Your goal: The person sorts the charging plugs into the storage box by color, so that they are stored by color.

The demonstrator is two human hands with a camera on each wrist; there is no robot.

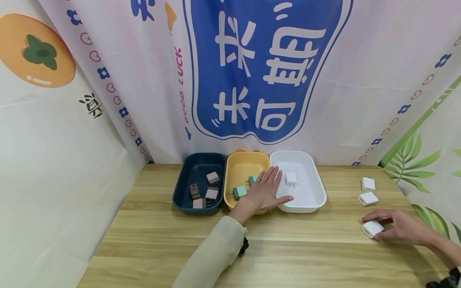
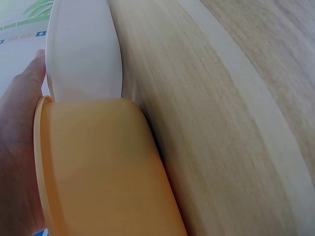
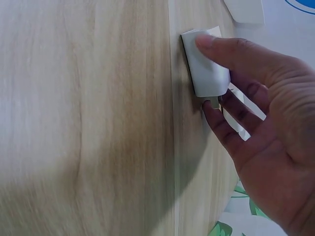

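On the right side of the table, my right hand (image 1: 405, 228) pinches a white plug-in charger (image 1: 372, 229) between thumb and fingers. The right wrist view shows the thumb on the face of this charger (image 3: 206, 66), its metal prongs toward the palm. My left hand (image 1: 262, 191) lies with straight, spread fingers across the neighbouring rims of the yellow bin (image 1: 245, 161) and the white bin (image 1: 312, 188). One white charger (image 1: 291, 178) is inside the white bin. Green chargers (image 1: 239, 192) lie in the yellow bin, partly hidden by the left hand.
A dark blue bin (image 1: 196, 164) at the left end of the row holds several pink and brown chargers (image 1: 211, 193). Beyond the right hand lie two more white chargers, one farther back (image 1: 368, 184). A printed curtain (image 1: 162, 80) hangs behind the wooden table (image 1: 151, 224).
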